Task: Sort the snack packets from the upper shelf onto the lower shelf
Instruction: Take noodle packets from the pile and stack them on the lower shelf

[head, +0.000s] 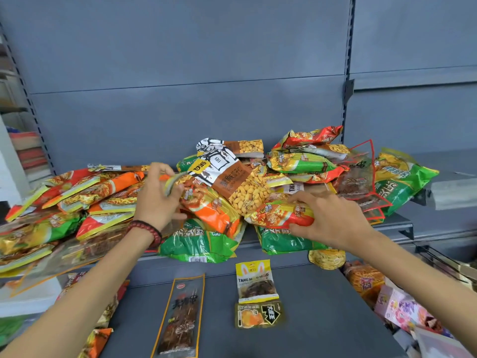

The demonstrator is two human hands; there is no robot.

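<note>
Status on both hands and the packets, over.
Left hand pinches orange packet by its edge. Right hand grips red packet. Both packets in the pile on upper shelf. Peanut packet lies over the orange one.

One wide-angle view from the person's head faces the grey back panel [180,73] and tilts down. It is close to the front edge of the upper shelf [398,226], with the lower shelf [322,306] just beneath.

The rabbit-eared yellow packet [255,280] on the lower shelf [322,319] reads "TANG"; the white-and-brown packet [227,174] carries Chinese characters.
</note>
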